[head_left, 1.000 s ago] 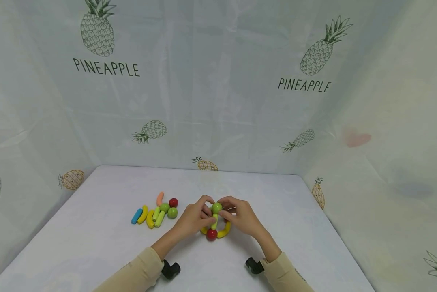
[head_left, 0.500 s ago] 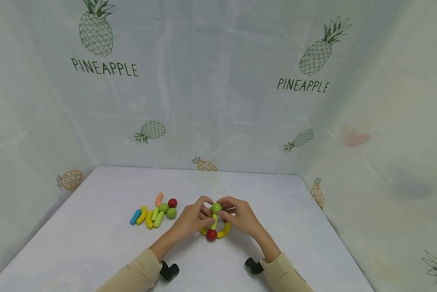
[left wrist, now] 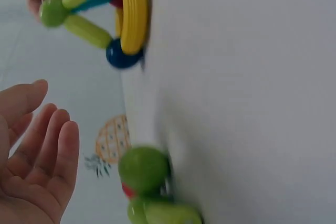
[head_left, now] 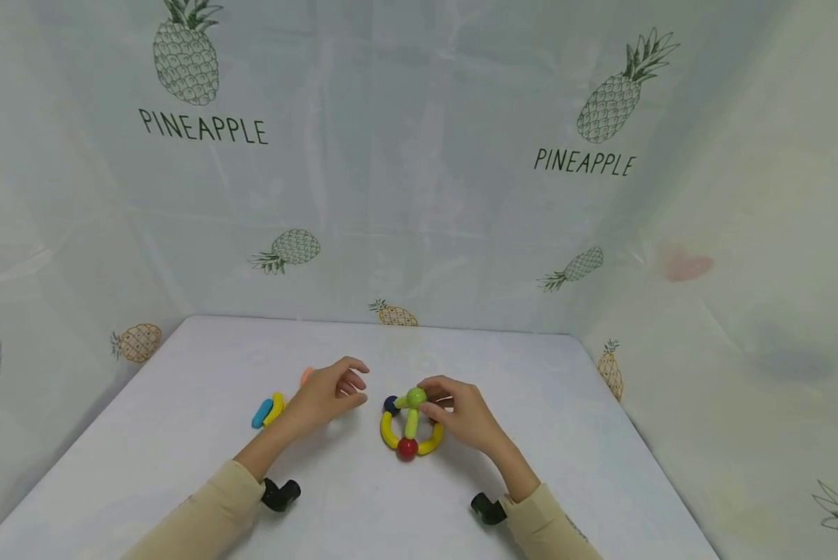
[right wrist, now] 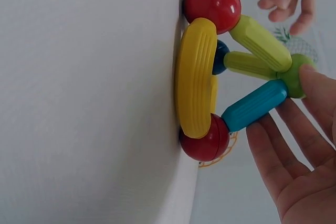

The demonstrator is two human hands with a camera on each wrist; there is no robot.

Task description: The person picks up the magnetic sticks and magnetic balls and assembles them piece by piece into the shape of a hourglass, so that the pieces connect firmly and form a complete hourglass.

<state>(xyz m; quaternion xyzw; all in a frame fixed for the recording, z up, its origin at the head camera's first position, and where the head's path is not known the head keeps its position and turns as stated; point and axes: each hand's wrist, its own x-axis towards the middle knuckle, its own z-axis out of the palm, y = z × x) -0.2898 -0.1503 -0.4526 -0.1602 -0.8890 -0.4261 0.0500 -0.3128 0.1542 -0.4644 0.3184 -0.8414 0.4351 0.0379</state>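
Here's the right hand (head_left: 464, 416), thumb and fingers pinching the green ball (head_left: 416, 397) atop the ball-and-rod frame (head_left: 412, 424), which stands just beside that hand on the surface (head_left: 405, 513). Two light-green rods (right wrist: 262, 43) and a teal rod (right wrist: 255, 106) meet up there, over yellow curved rods (right wrist: 195, 80): the peak looks built! Left hand (head_left: 324, 400)? Nothing in it, fingers loosely bent, apart from the frame. Left of it lie a blue rod (head_left: 261, 414) and a yellow piece (head_left: 277, 407), unjoined; whether they're still to be added, I can't tell.
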